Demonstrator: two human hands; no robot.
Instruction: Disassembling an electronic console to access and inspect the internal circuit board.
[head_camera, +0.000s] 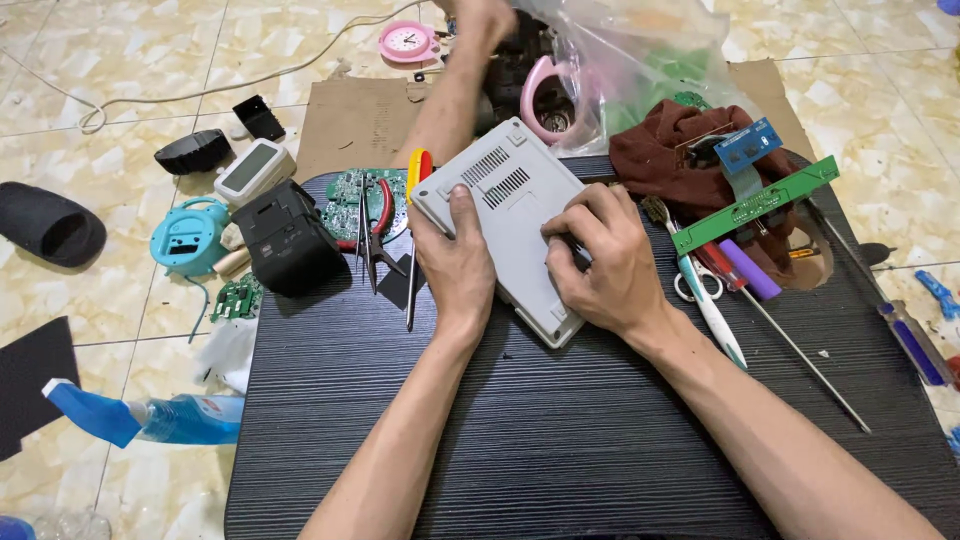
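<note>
Both the left hand (455, 262) and the right hand (598, 258) clamp their fingers on the grey box (508, 215), seemingly a device casing, with pliers (378, 232) just beside its left edge.

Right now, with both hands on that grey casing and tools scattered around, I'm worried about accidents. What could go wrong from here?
1. The grey casing lies under the left hand and right hand; a slip might knock the red-handled pliers beside it.
2. The long screwdriver near the right forearm could roll off the black table.
3. Another person's hand reaches nearby and might get bumped.
</note>
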